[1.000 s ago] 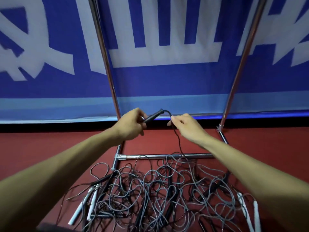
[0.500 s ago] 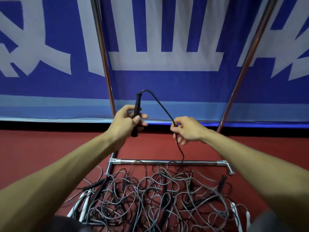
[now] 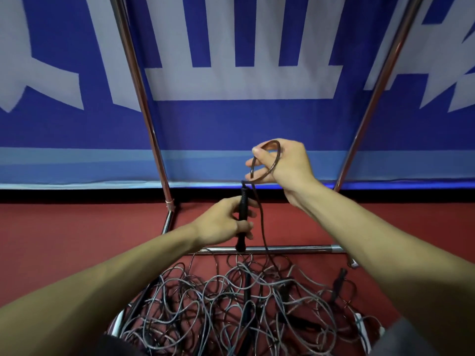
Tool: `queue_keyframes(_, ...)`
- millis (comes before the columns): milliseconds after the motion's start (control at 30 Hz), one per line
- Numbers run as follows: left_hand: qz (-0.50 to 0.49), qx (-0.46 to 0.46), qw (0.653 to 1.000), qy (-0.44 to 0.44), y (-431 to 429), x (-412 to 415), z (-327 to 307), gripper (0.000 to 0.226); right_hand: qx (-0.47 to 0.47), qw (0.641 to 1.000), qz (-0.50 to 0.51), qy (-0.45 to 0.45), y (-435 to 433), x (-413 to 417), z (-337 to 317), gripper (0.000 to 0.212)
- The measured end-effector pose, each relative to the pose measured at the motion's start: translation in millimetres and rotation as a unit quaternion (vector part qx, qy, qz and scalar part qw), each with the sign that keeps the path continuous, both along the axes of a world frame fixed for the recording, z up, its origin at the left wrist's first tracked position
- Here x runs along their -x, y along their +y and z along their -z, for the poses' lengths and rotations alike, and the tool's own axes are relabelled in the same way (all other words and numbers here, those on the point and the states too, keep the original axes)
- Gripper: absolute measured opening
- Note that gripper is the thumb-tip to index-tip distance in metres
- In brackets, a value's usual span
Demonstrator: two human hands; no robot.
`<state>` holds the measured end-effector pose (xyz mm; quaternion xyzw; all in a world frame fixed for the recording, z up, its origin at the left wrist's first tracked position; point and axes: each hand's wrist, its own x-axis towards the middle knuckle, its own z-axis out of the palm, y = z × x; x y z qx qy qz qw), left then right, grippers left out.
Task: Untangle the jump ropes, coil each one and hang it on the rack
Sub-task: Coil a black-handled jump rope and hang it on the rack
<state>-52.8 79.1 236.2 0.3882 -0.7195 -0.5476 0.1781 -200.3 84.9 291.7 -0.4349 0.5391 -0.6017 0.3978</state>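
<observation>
The left hand (image 3: pixel 221 222) grips the black handle (image 3: pixel 243 201) with its fingers curled round it; the handle's long axis stands near vertical, cord end up, in front of the rack (image 3: pixel 144 98). The right hand (image 3: pixel 290 165), just above and to the right of the handle top, pinches one loop (image 3: pixel 279 153) of the rope (image 3: pixel 262 222). The rope drops beside the handle into the tangled pile (image 3: pixel 231 304) on the floor, so the next turn probably has to be drawn upward.
</observation>
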Motion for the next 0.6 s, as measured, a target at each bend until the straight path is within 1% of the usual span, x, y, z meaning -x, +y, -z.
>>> queue_keyframes(67,-0.006,-0.019,0.999,0.045,3,4,-1,0.023,0.012,1.000,0.006,-0.022,0,-2,-6,0.005)
queue_keyframes(133,-0.025,-0.016,0.997,0.069,4,8,-3,0.013,0.012,1.000,0.007,-0.025,0,-5,-10,0.006)
queue_keyframes(233,-0.044,0.002,0.997,0.061,5,10,-7,0.009,0.005,1.000,0.012,-0.027,-2,-4,-11,0.006)
queue_keyframes(300,-0.067,0.025,0.996,0.054,4,8,-12,0.006,-0.005,0.999,0.033,-0.040,-6,1,-8,0.007)
queue_keyframes(367,-0.100,0.042,0.991,0.078,2,2,-20,0.007,-0.036,0.998,0.044,-0.029,-9,5,-3,0.004)
queue_keyframes(433,-0.137,0.037,0.982,0.127,0,-4,-31,0.010,-0.102,0.994,0.025,0.019,-9,7,9,0.016)
queue_keyframes(500,-0.177,0.012,0.966,0.187,-2,-10,-41,0.011,-0.171,0.981,-0.030,0.088,-7,5,22,0.025)
queue_keyframes(533,-0.197,-0.004,0.956,0.218,-4,-13,-47,0.010,-0.194,0.969,-0.070,0.137,-4,3,28,0.026)
queue_keyframes(600,-0.231,-0.034,0.929,0.288,-8,-22,-58,0.008,-0.211,0.935,-0.156,0.237,2,-4,36,0.028)
